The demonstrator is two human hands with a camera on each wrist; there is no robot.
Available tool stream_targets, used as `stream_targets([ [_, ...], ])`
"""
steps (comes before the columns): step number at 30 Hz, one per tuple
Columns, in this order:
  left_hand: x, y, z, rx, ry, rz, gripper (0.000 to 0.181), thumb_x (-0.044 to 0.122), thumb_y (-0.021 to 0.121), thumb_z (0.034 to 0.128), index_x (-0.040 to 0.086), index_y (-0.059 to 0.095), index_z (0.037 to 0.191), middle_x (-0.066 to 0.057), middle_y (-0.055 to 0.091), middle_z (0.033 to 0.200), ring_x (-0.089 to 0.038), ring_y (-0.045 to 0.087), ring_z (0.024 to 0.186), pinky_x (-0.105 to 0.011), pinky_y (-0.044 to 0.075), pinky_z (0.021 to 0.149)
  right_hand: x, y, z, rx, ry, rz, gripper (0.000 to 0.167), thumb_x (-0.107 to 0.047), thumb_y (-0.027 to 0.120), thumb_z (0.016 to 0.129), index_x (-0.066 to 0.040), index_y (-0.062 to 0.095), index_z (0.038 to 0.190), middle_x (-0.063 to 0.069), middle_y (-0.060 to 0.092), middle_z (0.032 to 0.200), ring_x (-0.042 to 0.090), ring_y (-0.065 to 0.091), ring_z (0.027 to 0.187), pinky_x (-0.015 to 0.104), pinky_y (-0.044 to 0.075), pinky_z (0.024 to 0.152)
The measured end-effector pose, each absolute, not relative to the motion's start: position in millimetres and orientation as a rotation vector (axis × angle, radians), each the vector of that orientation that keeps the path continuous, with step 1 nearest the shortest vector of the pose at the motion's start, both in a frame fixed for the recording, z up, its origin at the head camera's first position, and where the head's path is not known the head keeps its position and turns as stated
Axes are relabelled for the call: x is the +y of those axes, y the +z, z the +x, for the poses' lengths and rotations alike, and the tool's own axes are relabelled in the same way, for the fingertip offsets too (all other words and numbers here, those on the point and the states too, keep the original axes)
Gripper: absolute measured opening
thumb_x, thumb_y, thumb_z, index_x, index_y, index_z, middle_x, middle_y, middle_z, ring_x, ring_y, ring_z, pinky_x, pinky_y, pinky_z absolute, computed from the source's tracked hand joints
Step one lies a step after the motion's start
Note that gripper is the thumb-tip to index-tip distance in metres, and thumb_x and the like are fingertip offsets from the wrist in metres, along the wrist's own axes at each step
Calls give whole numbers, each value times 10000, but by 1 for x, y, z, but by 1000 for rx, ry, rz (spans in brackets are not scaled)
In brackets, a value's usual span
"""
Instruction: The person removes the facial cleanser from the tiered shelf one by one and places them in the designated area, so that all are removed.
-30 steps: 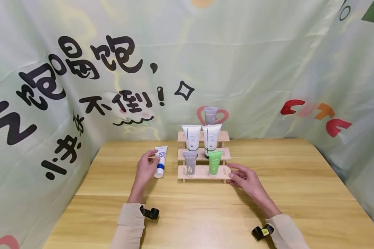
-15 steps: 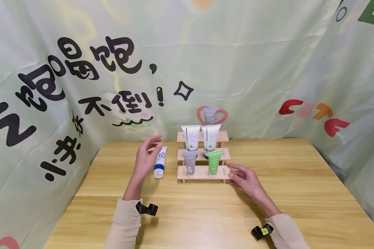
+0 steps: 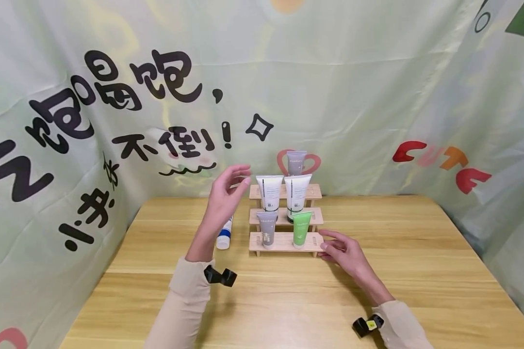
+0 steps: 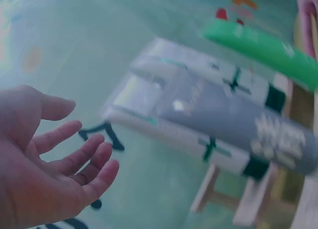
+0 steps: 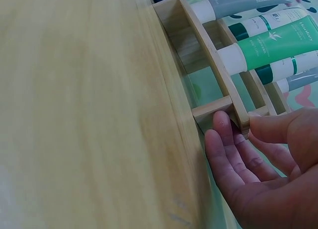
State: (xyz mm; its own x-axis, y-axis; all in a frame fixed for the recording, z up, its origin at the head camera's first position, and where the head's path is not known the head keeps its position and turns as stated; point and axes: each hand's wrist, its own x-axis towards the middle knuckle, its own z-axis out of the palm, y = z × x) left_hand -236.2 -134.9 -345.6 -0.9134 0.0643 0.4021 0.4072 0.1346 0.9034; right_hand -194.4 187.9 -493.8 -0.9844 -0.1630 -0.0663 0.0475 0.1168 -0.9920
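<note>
A three-tier wooden display stand (image 3: 284,241) holds upright squeeze tubes. On its bottom step are a grey tube (image 3: 268,230) and a green tube (image 3: 301,230). Two white tubes (image 3: 269,194) occupy the middle step, and another grey tube (image 3: 296,162) tops the stand. My left hand (image 3: 229,189) is raised left of the white tubes, holding nothing, its fingers loosely bent in the left wrist view. Below it a white-and-blue tube (image 3: 224,237) lies on the table, partly hidden by my forearm. With thumb above and fingers beneath, my right hand (image 5: 268,159) pinches the bottom step's right end.
The wooden table (image 3: 397,271) extends around the stand. Behind and at both sides hangs a pale green printed cloth (image 3: 353,106), close to the table's back edge. Each wrist wears a small black camera (image 3: 220,276).
My left hand has let go of the white-and-blue tube, leaving it lying on the table, and has moved up and right toward the stand's upper tiers. The right hand has stayed put.
</note>
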Motion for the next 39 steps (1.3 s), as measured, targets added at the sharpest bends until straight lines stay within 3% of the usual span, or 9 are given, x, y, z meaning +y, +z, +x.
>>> stream_targets([
  [10, -103, -319, -259, -2229, -1735, -558, 326, 107, 636, 1011, 87, 625, 1336, -51, 657, 1265, -226, 627, 1141, -398, 528, 982, 188, -494, -195, 2208, -2006, -115, 460, -10, 610, 1018, 72, 494, 1455, 317, 656, 1215, 324, 733, 960, 359, 602, 859],
  [19, -90, -300, -285, -2420, -1588, -684, 353, 108, 655, 1007, 64, 603, 1354, -161, 636, 1316, -264, 625, 1167, -378, 527, 979, 187, -493, -194, 2205, -1999, -119, 452, 5, 587, 1025, 83, 483, 1458, 323, 652, 1226, 350, 723, 989, 375, 599, 870],
  [26, -74, -292, -299, -2571, -1529, -684, 395, 145, 685, 997, 61, 590, 1371, -108, 654, 1296, -252, 628, 1145, -390, 527, 962, 189, -492, -195, 2213, -1994, -102, 449, 2, 592, 1023, 68, 496, 1457, 311, 660, 1225, 339, 727, 980, 372, 600, 865],
  [39, -63, -292, -312, -2725, -1316, -642, 211, 126, 685, 995, 43, 688, 1190, -109, 713, 1110, -251, 671, 1015, -369, 542, 922, 188, -492, -194, 2202, -2011, -103, 443, 10, 597, 1018, 67, 506, 1448, 302, 668, 1203, 346, 725, 974, 369, 603, 859],
])
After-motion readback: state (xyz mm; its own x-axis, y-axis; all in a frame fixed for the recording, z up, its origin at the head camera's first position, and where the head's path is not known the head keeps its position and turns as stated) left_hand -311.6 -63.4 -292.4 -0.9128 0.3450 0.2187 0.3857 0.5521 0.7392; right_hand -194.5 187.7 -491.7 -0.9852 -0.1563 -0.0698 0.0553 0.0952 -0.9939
